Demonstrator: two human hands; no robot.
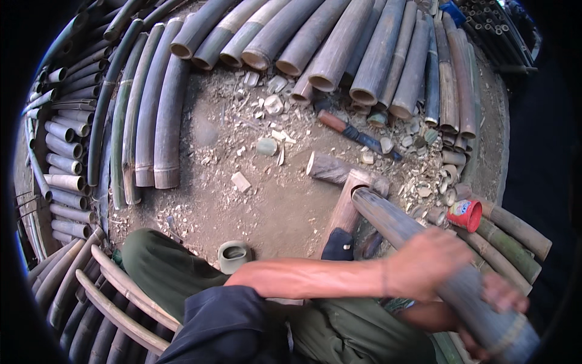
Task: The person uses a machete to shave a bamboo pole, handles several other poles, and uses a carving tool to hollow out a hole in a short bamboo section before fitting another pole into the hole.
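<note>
A long grey bamboo pole point(391, 221) slants across the lower right. My left hand point(427, 261), its forearm reaching over from the left, is wrapped round its middle and slightly blurred. Lower down, my right hand point(504, 295) has its fingers curled over the pole near a node, with the rest of that hand mostly behind it. The pole's far, hollow end lies against the top of a reddish-brown wooden piece point(341, 219). Behind that piece lies a short, rough log point(332, 168). A dark blue wrapping point(338, 244) covers part of the wooden piece.
Thick bamboo lengths point(303, 36) line the far side, with more bamboo point(160, 109) stacked at left. A brown-handled tool with a dark blade point(357, 134) lies among pale chips. A red tub point(465, 215) stands at right. A short bamboo ring point(234, 257) sits near my knee.
</note>
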